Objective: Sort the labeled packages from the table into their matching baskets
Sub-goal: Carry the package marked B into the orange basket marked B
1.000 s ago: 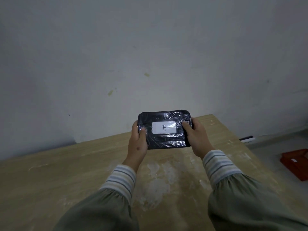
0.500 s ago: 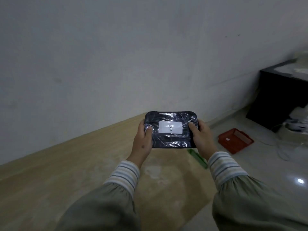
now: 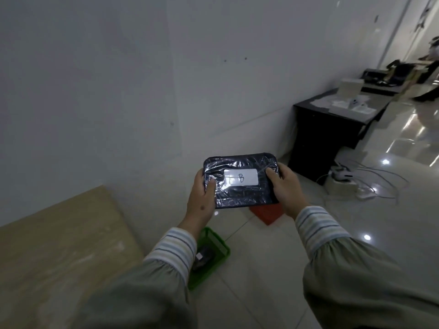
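Package [image 3: 240,180], label reading "B", is gripped at both ends by left hand [image 3: 202,200] and right hand [image 3: 286,188], held above the floor. Next: choose between green basket [image 3: 209,255] and red basket [image 3: 267,213].

A bare office or lab workroom: plain white walls [image 3: 118,91], a glossy tiled floor [image 3: 273,269] mirroring ceiling lights, and a worn wooden counter [image 3: 59,245] at near left. Far right stands a black desk [image 3: 318,129] carrying white boxes [image 3: 349,87], with loose cables [image 3: 380,184] on the floor beside it. Green [image 3: 213,260] and red [image 3: 266,213] sorting baskets sit on the tiles.
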